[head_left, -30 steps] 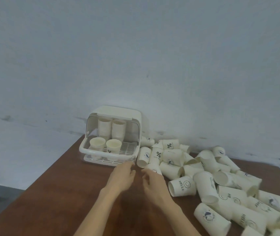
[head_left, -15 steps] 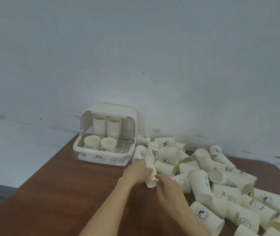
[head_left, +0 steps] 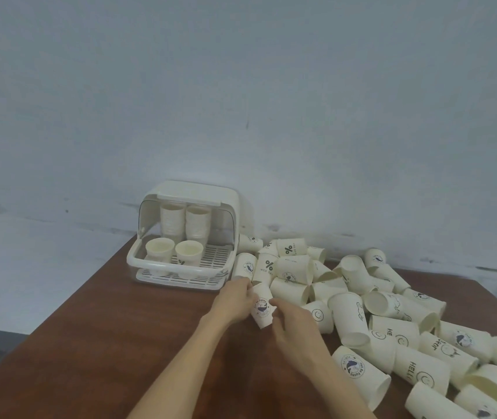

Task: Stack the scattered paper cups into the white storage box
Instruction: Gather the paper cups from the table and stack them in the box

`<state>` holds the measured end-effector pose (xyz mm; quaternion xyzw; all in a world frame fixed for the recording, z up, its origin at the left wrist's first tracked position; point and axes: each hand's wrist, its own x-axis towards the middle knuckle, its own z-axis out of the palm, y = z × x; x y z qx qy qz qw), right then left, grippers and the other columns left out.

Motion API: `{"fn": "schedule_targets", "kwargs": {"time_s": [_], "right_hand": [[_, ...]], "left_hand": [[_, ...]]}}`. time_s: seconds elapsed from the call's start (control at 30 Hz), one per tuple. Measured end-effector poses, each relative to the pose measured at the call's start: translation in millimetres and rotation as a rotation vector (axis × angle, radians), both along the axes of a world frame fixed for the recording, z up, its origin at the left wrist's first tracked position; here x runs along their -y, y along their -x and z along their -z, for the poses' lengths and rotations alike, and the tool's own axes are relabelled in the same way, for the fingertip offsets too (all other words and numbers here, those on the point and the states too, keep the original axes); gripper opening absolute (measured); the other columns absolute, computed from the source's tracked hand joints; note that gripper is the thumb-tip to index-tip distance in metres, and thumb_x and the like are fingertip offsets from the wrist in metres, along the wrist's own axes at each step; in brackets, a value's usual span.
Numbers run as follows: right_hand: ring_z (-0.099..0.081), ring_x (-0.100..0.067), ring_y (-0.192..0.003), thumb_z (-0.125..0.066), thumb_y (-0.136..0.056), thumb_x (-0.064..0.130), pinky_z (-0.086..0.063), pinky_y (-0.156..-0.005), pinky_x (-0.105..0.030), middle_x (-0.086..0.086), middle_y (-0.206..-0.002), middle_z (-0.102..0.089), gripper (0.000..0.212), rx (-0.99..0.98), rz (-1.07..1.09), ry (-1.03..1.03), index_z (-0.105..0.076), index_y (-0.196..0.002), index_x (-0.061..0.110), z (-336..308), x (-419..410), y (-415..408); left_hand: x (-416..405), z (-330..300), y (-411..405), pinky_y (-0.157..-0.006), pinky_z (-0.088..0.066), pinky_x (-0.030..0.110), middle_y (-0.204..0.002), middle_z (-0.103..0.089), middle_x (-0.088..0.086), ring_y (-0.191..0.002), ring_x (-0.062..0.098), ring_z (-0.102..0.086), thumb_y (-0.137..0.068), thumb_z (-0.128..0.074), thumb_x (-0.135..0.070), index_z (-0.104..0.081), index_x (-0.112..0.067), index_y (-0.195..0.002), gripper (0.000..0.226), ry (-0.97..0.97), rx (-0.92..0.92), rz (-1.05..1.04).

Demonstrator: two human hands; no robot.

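A white storage box (head_left: 180,278) with its lid up stands at the table's back left. Inside it are two tall stacks of paper cups (head_left: 184,221) at the rear and two upright cups (head_left: 173,251) in front. Scattered paper cups (head_left: 359,300) lie in a heap to the box's right. My left hand (head_left: 233,300) and my right hand (head_left: 294,320) both hold one printed cup (head_left: 261,306) from either side, just above the table in front of the heap.
The brown table (head_left: 96,337) has its left edge running diagonally toward the box. A pale wall (head_left: 241,101) rises directly behind the box and cups. More cups spread to the right lower corner.
Both hands reached to the heap's near edge, my left hand took a cup, and my right hand has now come onto its other side. The cup has drawn slightly toward me.
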<state>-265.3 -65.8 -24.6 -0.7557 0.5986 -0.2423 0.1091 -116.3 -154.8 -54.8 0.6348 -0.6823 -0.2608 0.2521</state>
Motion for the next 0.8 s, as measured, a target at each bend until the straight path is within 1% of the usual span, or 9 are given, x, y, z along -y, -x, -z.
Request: {"fn": "schedule_targets", "kwargs": {"time_s": [0.07,0.17,0.23,0.33,0.5,0.67,0.8], "right_hand": [[-0.059,-0.016,-0.103,-0.041,-0.088,0.022,-0.046,-0.086,-0.031,0.004,-0.106,-0.067,0.041,0.003,0.001,0.010,-0.057,-0.126,0.025,-4,0,-2],[-0.058,-0.015,-0.107,-0.043,-0.091,0.018,-0.044,-0.089,-0.028,0.005,-0.111,-0.066,0.039,-0.004,-0.011,0.044,-0.057,-0.127,0.024,-18,-5,-1],[-0.056,-0.017,-0.111,-0.043,-0.093,0.014,-0.041,-0.092,-0.028,0.002,-0.115,-0.066,0.039,-0.006,-0.006,0.077,-0.055,-0.129,0.021,-26,-7,2],[-0.057,-0.020,-0.109,-0.041,-0.096,0.014,-0.040,-0.089,-0.030,-0.002,-0.115,-0.067,0.036,-0.014,0.039,0.126,-0.055,-0.129,0.019,-32,-16,4],[-0.056,-0.025,-0.114,-0.041,-0.096,0.014,-0.039,-0.091,-0.032,-0.007,-0.119,-0.066,0.038,0.002,0.113,0.112,-0.055,-0.132,0.017,-31,-34,3],[-0.057,-0.025,-0.113,-0.042,-0.095,0.011,-0.040,-0.092,-0.031,-0.010,-0.117,-0.067,0.038,0.045,0.130,0.107,-0.056,-0.130,0.013,-27,-51,1],[-0.058,-0.025,-0.109,-0.043,-0.094,0.013,-0.043,-0.087,-0.032,-0.010,-0.111,-0.067,0.036,0.082,0.154,0.098,-0.059,-0.127,0.014,-24,-63,4]], "left_hand": [[-2,-5,-6,-0.085,-0.049,0.040,-0.104,-0.064,0.007,-0.097,0.026,-0.058,-0.091,-0.050,-0.024,-0.059,-0.016,-0.099,0.015,0.058,0.054,0.016],[-8,-15,-13,-0.083,-0.048,0.041,-0.102,-0.065,0.009,-0.096,0.029,-0.057,-0.093,-0.048,-0.025,-0.057,-0.015,-0.097,0.014,0.139,0.100,0.014],[-16,-22,-16,-0.082,-0.048,0.041,-0.100,-0.065,0.008,-0.096,0.029,-0.057,-0.095,-0.047,-0.027,-0.057,-0.015,-0.096,0.016,0.187,0.132,0.010],[-31,-30,-19,-0.078,-0.048,0.040,-0.099,-0.066,0.005,-0.094,0.026,-0.058,-0.096,-0.046,-0.031,-0.058,-0.019,-0.097,0.017,0.280,0.160,0.000],[-66,-33,-16,-0.076,-0.047,0.040,-0.095,-0.066,0.004,-0.092,0.026,-0.058,-0.095,-0.049,-0.031,-0.059,-0.022,-0.096,0.014,0.422,0.186,0.001],[-95,-36,-15,-0.073,-0.048,0.042,-0.092,-0.068,0.003,-0.090,0.028,-0.059,-0.095,-0.047,-0.032,-0.058,-0.020,-0.095,0.016,0.486,0.194,0.007],[-111,-44,-13,-0.075,-0.048,0.043,-0.095,-0.068,0.003,-0.092,0.028,-0.059,-0.096,-0.046,-0.031,-0.058,-0.020,-0.096,0.016,0.489,0.198,0.004]]}}
